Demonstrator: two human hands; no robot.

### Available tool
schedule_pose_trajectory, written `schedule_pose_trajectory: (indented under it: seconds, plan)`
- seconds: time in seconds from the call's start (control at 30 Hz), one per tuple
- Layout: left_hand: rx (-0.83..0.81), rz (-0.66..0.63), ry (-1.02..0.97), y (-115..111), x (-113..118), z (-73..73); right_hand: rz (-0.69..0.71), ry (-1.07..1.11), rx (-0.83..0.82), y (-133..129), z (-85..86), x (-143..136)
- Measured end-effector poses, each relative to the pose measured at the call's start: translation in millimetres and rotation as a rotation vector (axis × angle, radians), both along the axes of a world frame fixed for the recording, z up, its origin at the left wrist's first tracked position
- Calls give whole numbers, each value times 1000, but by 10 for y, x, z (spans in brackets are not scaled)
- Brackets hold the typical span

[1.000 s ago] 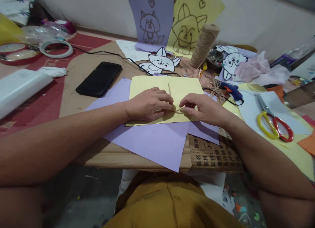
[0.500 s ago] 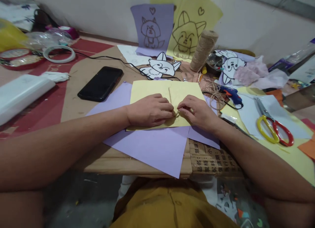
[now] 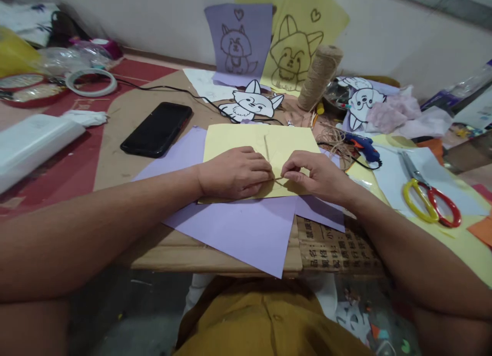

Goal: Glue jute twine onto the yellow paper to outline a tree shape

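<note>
Right between my two hands lies a thin piece of twine (image 3: 279,179), low on the yellow sheet (image 3: 294,141), near the edge closest to me. My left hand (image 3: 240,172) is laid palm down on the paper, fingers close together, their tips at the twine's left end; whether they grip it or just press it down, I can't tell. My right hand (image 3: 313,174) has thumb and forefinger pinched on the other end, the other fingers curled in.

The bit that shows between my fingertips has its long axis running crosswise, left to right, one end toward each hand. A short tail seems to slant toward me on the right, though it's small and shadowed there. Just beyond, a straight brown strand (image 3: 266,147) lies on the same sheet, pointing away from me, its far end leaning slightly left.

Purple paper (image 3: 238,228) sticks out from under the yellow sheet. My phone (image 3: 157,129) is off to the left, and the scissors (image 3: 426,189) are well to the right of my right hand.
</note>
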State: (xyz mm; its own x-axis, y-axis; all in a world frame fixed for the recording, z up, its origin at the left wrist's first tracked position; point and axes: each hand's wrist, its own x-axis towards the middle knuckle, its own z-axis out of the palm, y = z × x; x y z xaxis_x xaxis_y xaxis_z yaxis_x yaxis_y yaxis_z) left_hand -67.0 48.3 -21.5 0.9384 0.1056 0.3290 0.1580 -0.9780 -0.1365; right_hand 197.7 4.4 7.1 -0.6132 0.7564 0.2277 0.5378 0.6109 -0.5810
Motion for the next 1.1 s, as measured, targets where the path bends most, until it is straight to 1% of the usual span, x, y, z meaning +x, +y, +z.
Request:
schedule_pose_trajectory:
  seconds: [0.07,0.13,0.2,0.27,0.37,0.53,0.6,0.7,0.77,0.87,0.97,1.1]
  plan:
    - [18,40,-54,-4,0,-25,24,-8,-34,-29,44,-5]
    - [18,134,-145,3,2,-63,29,-11,-69,-53,80,-10]
    - [-26,220,-212,24,6,-104,28,-21,-112,-69,104,-16]
    - [-108,236,-202,52,10,-133,28,-42,-156,-75,116,-21]
    - [-202,210,-164,82,15,-150,30,-64,-200,-76,118,-22]
    - [-198,210,-239,77,15,-132,-27,-70,-223,-74,115,1]
    - [-207,137,-231,69,7,-109,-32,-95,-217,-73,115,14]
    - [-219,-44,-150,60,-7,-67,-16,-108,-198,-69,110,23]
    - [-220,-99,-109,55,-11,-48,-15,-89,-173,-61,96,19]
    - [-230,-100,-81,53,-8,-47,-43,-47,-96,-43,51,1]
    - [-238,-68,-113,59,-4,-62,-83,6,-17,-20,-18,-19]
    - [-238,-36,-131,80,-4,-73,-122,40,32,3,-105,-32]
